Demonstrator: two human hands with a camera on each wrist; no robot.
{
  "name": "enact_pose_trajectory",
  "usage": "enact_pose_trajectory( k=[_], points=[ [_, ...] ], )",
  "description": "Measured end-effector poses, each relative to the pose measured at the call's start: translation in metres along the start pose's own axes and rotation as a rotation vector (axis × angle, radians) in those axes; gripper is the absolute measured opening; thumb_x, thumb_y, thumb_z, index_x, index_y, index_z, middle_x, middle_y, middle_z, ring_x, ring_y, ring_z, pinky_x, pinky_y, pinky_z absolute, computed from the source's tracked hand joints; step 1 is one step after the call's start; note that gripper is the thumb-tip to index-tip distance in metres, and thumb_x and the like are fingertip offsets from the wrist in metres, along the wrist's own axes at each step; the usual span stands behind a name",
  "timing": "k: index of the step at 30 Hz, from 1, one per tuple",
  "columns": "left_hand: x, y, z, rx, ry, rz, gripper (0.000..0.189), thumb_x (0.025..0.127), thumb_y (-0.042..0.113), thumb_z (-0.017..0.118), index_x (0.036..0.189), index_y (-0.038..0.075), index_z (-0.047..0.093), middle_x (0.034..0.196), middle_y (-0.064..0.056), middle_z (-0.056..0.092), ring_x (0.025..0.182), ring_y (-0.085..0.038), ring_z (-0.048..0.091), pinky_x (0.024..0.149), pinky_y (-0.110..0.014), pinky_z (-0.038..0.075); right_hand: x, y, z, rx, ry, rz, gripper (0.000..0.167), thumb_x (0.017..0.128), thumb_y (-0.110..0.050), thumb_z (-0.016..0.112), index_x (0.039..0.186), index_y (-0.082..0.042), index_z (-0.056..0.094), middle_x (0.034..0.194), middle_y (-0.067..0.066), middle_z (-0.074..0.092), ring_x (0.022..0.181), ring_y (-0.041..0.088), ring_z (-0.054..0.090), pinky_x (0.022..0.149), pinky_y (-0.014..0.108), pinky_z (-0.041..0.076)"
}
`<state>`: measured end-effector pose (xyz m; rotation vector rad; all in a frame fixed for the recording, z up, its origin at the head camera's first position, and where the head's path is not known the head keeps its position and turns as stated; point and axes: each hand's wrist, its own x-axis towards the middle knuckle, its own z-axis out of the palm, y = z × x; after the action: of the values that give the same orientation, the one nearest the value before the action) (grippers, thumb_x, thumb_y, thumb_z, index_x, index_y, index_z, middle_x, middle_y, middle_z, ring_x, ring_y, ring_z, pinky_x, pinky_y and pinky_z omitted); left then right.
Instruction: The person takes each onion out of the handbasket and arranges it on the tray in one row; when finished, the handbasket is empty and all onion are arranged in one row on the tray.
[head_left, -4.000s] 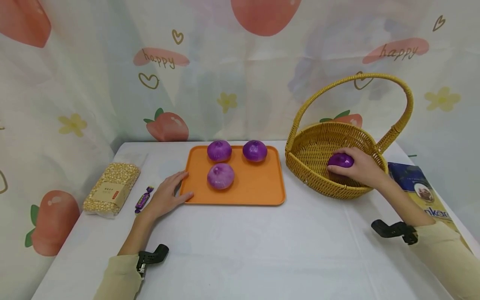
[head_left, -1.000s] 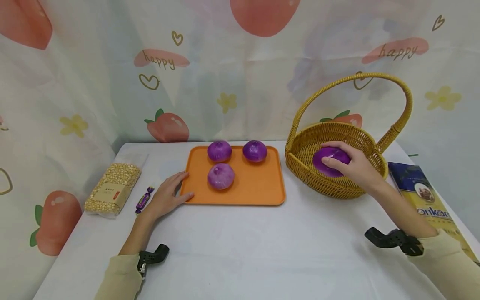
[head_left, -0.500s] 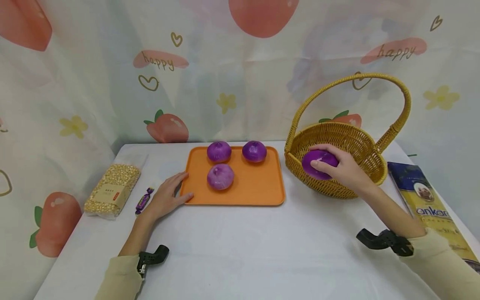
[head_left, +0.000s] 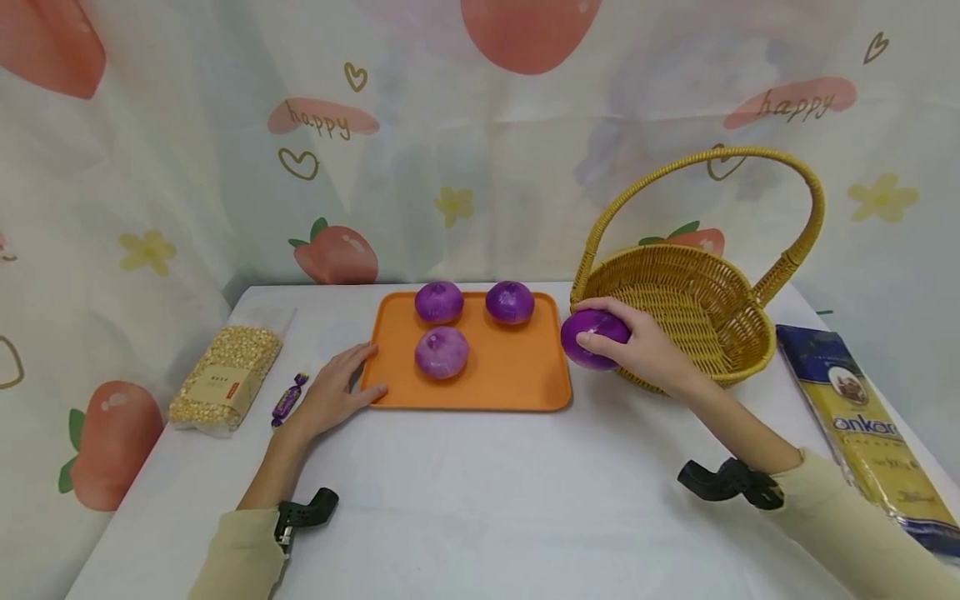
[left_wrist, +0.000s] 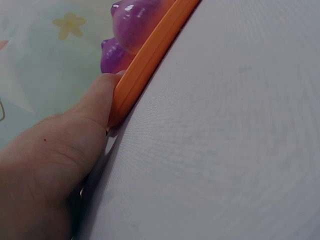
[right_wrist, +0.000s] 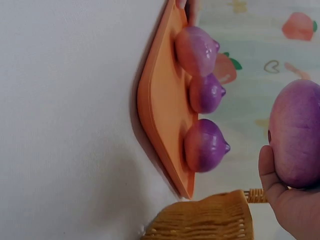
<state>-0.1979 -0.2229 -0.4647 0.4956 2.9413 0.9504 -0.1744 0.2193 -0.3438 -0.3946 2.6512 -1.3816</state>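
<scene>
My right hand [head_left: 637, 346] grips a purple onion [head_left: 595, 340] between thumb and fingers, held up between the orange tray [head_left: 517, 375] and the wicker basket [head_left: 738, 358]. The right wrist view shows this onion [right_wrist: 297, 135] large, with the thumb along its side. Three more onions sit on the tray: a paler one [head_left: 441, 352] in front, a purple one [head_left: 438, 302] behind it and a dark one [head_left: 510, 302] to the right. My left hand [head_left: 335, 392] rests at the tray's left edge, fingers extended; in the left wrist view the thumb [left_wrist: 97, 97] touches the rim.
Left of the tray lie a purple-wrapped candy [head_left: 288, 400] and a clear bag of yellow grains [head_left: 225, 377]. The basket's tall handle [head_left: 708, 154] arches upward on the right. Beside it lies a blue and gold packet [head_left: 862, 425]. A printed curtain [head_left: 525, 183] hangs behind the table.
My right hand has lifted the onion out of the basket and carried it left toward the tray's right edge. The left hand and the tray's onions have stayed in place.
</scene>
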Motion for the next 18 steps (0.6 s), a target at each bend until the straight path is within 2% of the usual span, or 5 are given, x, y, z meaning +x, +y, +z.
enact_pose_trajectory(
  k=[12, 18],
  points=[
    [-0.002, 0.001, 0.002, -0.002, -0.002, -0.019, 0.076, 0.088, 0.047, 0.066, 0.150, 0.014, 0.036, 0.157, -0.014, 0.034, 0.145, -0.036, 0.029, 0.117, -0.058, 0.025, 0.013, 0.001, 0.016, 0.014, -0.042, 0.011, 0.047, 0.092, -0.036, 0.064, 0.134, -0.019, 0.052, 0.134, 0.017, 0.053, 0.119, 0.038, 0.052, 0.089, 0.044, 0.056],
    [0.000, 0.002, 0.000, 0.012, -0.003, -0.014, 0.076, 0.088, 0.046, 0.067, 0.150, 0.013, 0.036, 0.156, -0.016, 0.034, 0.145, -0.037, 0.029, 0.118, -0.058, 0.025, 0.020, 0.000, 0.023, 0.011, -0.100, 0.029, 0.045, 0.092, -0.041, 0.064, 0.132, -0.023, 0.053, 0.130, 0.015, 0.055, 0.117, 0.034, 0.054, 0.088, 0.040, 0.056]
  ],
)
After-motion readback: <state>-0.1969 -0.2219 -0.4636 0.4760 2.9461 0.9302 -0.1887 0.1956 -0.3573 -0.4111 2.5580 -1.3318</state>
